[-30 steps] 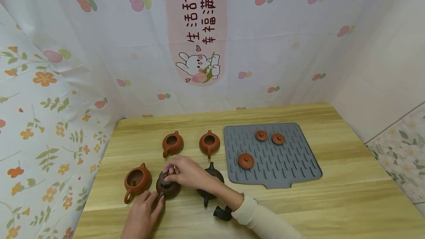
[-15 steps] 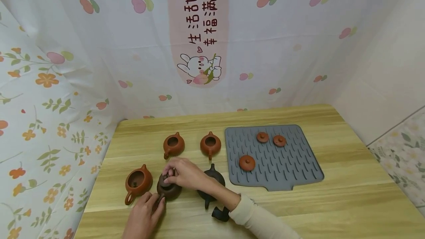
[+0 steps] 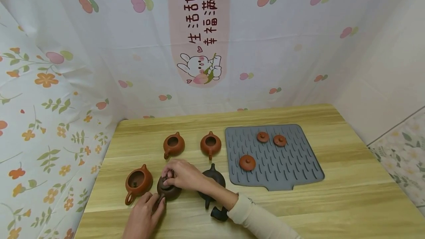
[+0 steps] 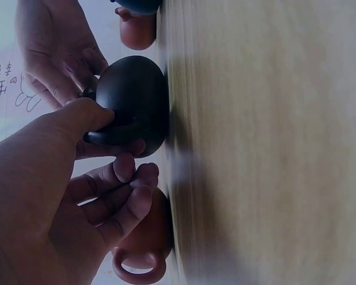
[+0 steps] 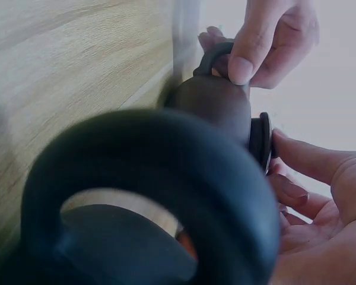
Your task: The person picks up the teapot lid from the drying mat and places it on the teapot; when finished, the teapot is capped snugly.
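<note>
A dark brown teapot point(image 3: 172, 193) stands on the table in front of the person. The left hand point(image 3: 142, 213) pinches its handle between thumb and fingers, clearly seen in the left wrist view. Over the teapot's mouth, the right hand point(image 3: 186, 174) holds the dark lid point(image 5: 260, 142) by its top with thumb and fingertips. In the right wrist view the lid sits right at the teapot's opening, partly hidden by the fingers. A black teapot point(image 3: 215, 176) stands to the right, under the right forearm; its handle point(image 5: 148, 133) looms large in the right wrist view.
Lidless reddish teapots stand around: one at left point(image 3: 141, 183), one at the back point(image 3: 176, 146), another beside it point(image 3: 211, 145). A grey mat point(image 3: 275, 174) bears three reddish lids point(image 3: 247, 162). A small black object point(image 3: 219, 214) lies near the right sleeve.
The right hand has lowered the dark lid from a tilted position to lie flatter over the brown teapot's mouth. The left hand keeps its grip on the handle.
</note>
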Motion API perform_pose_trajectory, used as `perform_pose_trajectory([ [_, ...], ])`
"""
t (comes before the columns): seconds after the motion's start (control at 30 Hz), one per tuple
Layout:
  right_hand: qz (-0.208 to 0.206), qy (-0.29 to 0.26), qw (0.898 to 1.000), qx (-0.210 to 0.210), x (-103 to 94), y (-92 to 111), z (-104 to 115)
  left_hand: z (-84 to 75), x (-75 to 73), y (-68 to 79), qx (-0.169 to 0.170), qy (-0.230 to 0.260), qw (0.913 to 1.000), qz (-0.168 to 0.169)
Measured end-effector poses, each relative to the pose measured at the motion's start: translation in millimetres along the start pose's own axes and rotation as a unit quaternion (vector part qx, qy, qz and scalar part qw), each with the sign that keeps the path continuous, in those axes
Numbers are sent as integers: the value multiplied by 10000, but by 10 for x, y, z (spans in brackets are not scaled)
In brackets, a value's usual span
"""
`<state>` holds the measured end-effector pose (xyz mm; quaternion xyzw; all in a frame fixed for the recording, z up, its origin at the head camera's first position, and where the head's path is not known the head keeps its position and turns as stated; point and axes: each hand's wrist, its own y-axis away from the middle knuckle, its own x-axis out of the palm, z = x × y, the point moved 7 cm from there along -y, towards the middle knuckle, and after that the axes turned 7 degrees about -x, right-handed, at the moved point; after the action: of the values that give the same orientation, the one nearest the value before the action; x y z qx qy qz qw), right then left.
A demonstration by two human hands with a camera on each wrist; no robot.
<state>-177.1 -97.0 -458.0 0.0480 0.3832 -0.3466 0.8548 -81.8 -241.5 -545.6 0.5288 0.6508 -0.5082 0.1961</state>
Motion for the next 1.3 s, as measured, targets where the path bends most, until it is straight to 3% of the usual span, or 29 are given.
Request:
perform_pose_trajectory([
  [0.23, 124, 264, 9995, 153, 27, 10, 1, -13, -25, -8, -11, 174, 9998, -83],
  [0.47, 300, 385, 9983, 302, 55, 31, -5, -336, -295, -131, 86, 141, 9998, -149],
  [0.7, 350, 343, 9981, 379, 61, 43, -27, -155, -148, -60, 112, 384, 9990, -222],
  [0.93, 382, 434, 9975, 411, 82, 50, -16, -116, -128, -36, -10, 185, 9998, -95],
  [1.03, 493, 389, 9976, 303, 40, 87, 22, -173, -238, -56, -143, 167, 9997, -103],
  [1.13, 377, 18, 9991, 173, -151, 175, 53, -266, -452, -115, -222, 102, 9992, -309],
  [1.3, -453, -579, 9973, -38, -717, 495, -38, -244, -831, -223, -205, -123, 9938, -1089],
])
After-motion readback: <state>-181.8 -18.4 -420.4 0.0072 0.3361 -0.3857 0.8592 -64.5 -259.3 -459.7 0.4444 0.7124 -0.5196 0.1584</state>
